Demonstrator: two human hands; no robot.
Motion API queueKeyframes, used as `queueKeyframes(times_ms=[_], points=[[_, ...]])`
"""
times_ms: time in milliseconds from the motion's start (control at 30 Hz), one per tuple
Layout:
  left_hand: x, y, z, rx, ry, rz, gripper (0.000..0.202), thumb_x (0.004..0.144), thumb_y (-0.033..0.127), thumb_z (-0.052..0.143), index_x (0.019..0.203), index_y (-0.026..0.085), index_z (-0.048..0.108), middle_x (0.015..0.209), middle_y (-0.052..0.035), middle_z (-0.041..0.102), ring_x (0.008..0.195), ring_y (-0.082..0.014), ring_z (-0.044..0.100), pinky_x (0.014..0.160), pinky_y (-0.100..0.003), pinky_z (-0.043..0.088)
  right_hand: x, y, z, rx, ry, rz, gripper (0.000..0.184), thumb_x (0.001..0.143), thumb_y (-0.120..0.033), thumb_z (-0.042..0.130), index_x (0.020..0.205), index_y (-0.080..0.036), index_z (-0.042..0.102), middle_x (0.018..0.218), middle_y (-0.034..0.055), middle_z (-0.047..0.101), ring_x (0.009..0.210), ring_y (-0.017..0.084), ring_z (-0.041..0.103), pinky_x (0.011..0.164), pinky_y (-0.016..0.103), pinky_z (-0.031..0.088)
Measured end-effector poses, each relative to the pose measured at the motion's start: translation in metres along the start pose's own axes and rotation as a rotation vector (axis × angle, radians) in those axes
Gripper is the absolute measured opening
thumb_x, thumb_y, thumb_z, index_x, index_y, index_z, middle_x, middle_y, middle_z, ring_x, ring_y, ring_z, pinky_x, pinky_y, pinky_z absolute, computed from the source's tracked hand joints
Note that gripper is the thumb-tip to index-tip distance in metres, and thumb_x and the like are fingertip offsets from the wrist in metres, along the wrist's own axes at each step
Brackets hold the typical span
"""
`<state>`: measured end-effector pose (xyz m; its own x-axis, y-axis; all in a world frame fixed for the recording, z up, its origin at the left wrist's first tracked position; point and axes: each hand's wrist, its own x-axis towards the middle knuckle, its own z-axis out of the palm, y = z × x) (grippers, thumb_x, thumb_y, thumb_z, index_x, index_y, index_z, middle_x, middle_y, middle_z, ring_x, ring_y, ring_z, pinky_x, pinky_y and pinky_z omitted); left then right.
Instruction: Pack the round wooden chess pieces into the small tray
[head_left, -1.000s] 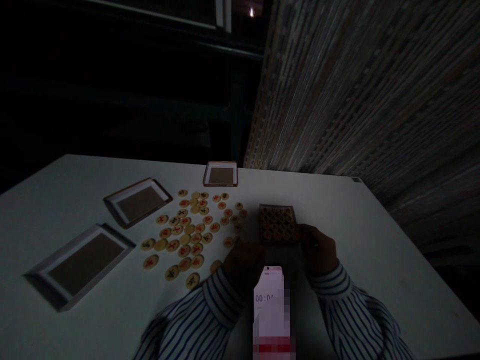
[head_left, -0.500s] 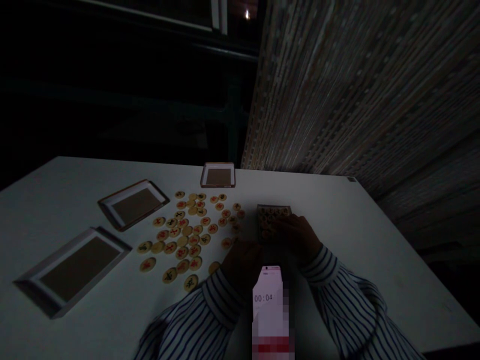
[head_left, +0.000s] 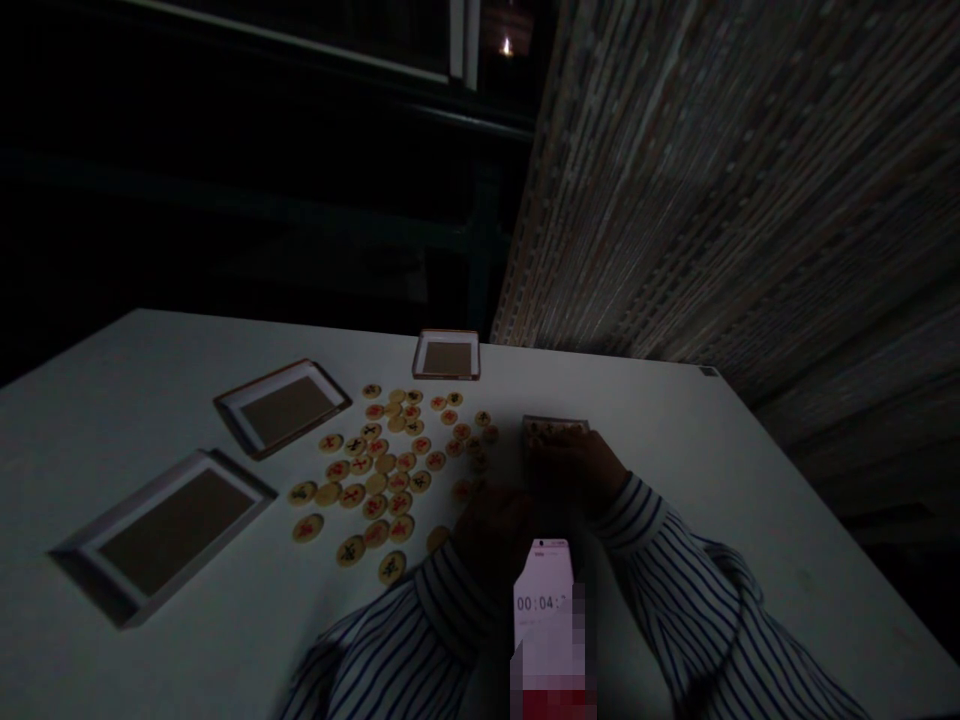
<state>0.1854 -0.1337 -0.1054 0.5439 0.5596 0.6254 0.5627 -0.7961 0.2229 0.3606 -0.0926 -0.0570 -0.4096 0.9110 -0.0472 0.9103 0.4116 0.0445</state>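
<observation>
Round wooden Chinese chess pieces (head_left: 376, 483), with red or black characters or blank faces up, lie scattered left of my hands. My right hand (head_left: 576, 462) reaches over a small box (head_left: 556, 419) that holds several pieces in rows. Its fingers lie stretched across the box and cover most of the pieces. Close to the box's near left side, my left hand (head_left: 491, 518) rests low among the nearest pieces. Deep shadow hides its fingers, so I cannot see whether it holds a piece. Just below my hands lies a lit phone (head_left: 545, 620) with a running timer.
Three shallow open box parts stand on the white table (head_left: 675, 480): a large tray (head_left: 176, 530) at left, another tray (head_left: 283, 408) behind it, and a smaller tray (head_left: 448, 355) at the far edge. A string curtain (head_left: 675, 180) hangs behind at right.
The whole view has shifted slightly, so things appear further right. My right hand has spread over the box and now covers more of its pieces. My left hand stays near the box.
</observation>
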Motion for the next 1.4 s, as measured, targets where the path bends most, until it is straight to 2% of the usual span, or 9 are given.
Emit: queueKeyframes(times_ms=[133, 367, 567, 800, 900, 1000, 1067, 1133, 1400], points=[[-0.004, 0.000, 0.005, -0.041, -0.016, -0.112, 0.022, 0.081, 0.025, 0.041, 0.079, 0.017, 0.061, 0.073, -0.0073, 0.063, 0.072, -0.0194, 0.057, 0.071, -0.038, 0.046, 0.001, -0.001, -0.001, -0.025, -0.022, 0.007, 0.031, 0.080, -0.036, 0.051, 0.109, -0.028, 0.060, 0.106, 0.0059, 0.063, 0.094, 0.026, 0.055, 0.074, 0.037, 0.041], [-0.006, 0.001, 0.010, -0.043, -0.012, -0.137, 0.021, 0.079, 0.028, 0.043, 0.075, 0.017, 0.061, 0.072, -0.0080, 0.062, 0.072, -0.0197, 0.057, 0.071, -0.039, 0.046, 0.001, -0.003, -0.001, -0.028, -0.003, 0.012, 0.030, 0.081, -0.036, 0.051, 0.108, -0.028, 0.060, 0.109, 0.0065, 0.061, 0.097, 0.024, 0.054, 0.076, 0.036, 0.041], [-0.002, -0.001, 0.005, 0.027, 0.051, 0.026, 0.020, 0.080, 0.028, 0.043, 0.079, 0.017, 0.061, 0.070, -0.0061, 0.062, 0.069, -0.0196, 0.056, 0.065, -0.037, 0.046, 0.001, -0.002, 0.001, -0.045, -0.032, 0.019, 0.030, 0.082, -0.034, 0.050, 0.110, -0.028, 0.059, 0.109, 0.0074, 0.061, 0.099, 0.023, 0.054, 0.077, 0.036, 0.041], [-0.003, -0.002, 0.010, 0.050, 0.095, 0.012, 0.024, 0.081, 0.024, 0.038, 0.075, 0.017, 0.061, 0.067, -0.0068, 0.060, 0.066, -0.0182, 0.055, 0.062, -0.034, 0.046, -0.003, -0.002, -0.006, -0.038, -0.016, 0.033, 0.030, 0.083, -0.034, 0.047, 0.111, -0.028, 0.057, 0.107, 0.0072, 0.061, 0.095, 0.023, 0.055, 0.073, 0.034, 0.040], [-0.006, -0.002, 0.013, 0.043, 0.120, -0.032, 0.026, 0.082, 0.021, 0.036, 0.073, 0.017, 0.060, 0.069, -0.0078, 0.060, 0.066, -0.0177, 0.054, 0.060, -0.033, 0.046, -0.016, 0.003, -0.009, -0.002, 0.100, 0.105, 0.027, 0.082, -0.028, 0.047, 0.104, -0.023, 0.060, 0.100, 0.0082, 0.063, 0.088, 0.021, 0.056, 0.069, 0.032, 0.040], [-0.007, -0.002, 0.014, 0.038, 0.094, -0.028, 0.025, 0.082, 0.019, 0.036, 0.076, 0.016, 0.060, 0.072, -0.0077, 0.061, 0.069, -0.0185, 0.055, 0.064, -0.035, 0.047, -0.031, 0.008, -0.002, 0.066, 0.397, 0.216, 0.025, 0.082, -0.022, 0.043, 0.098, -0.017, 0.062, 0.085, 0.0092, 0.064, 0.077, 0.019, 0.057, 0.067, 0.031, 0.041], [-0.007, -0.002, 0.013, 0.042, 0.053, -0.039, 0.024, 0.082, 0.016, 0.036, 0.077, 0.015, 0.059, 0.072, -0.0073, 0.061, 0.071, -0.0184, 0.056, 0.067, -0.036, 0.047, -0.040, 0.010, 0.008, 0.166, 0.624, 0.185, 0.024, 0.083, -0.022, 0.042, 0.095, -0.013, 0.061, 0.077, 0.0086, 0.063, 0.072, 0.017, 0.056, 0.064, 0.029, 0.042], [-0.005, -0.001, 0.009, 0.032, 0.031, -0.040, 0.023, 0.081, 0.014, 0.036, 0.077, 0.015, 0.058, 0.072, -0.0070, 0.061, 0.070, -0.0180, 0.056, 0.069, -0.036, 0.047, -0.046, 0.012, 0.018, 0.220, 0.744, 0.147, 0.022, 0.082, -0.021, 0.043, 0.095, -0.013, 0.059, 0.075, 0.0070, 0.062, 0.069, 0.016, 0.055, 0.063, 0.028, 0.043], [-0.006, -0.002, 0.004, -0.085, -0.089, -0.130, 0.019, 0.080, 0.019, 0.039, 0.083, 0.015, 0.057, 0.076, -0.0080, 0.062, 0.072, -0.0178, 0.057, 0.068, -0.034, 0.048, -0.049, 0.012, 0.035, 0.155, 0.750, 0.128, 0.023, 0.080, -0.023, 0.044, 0.094, -0.014, 0.060, 0.070, 0.0059, 0.062, 0.063, 0.016, 0.055, 0.056, 0.028, 0.044]])
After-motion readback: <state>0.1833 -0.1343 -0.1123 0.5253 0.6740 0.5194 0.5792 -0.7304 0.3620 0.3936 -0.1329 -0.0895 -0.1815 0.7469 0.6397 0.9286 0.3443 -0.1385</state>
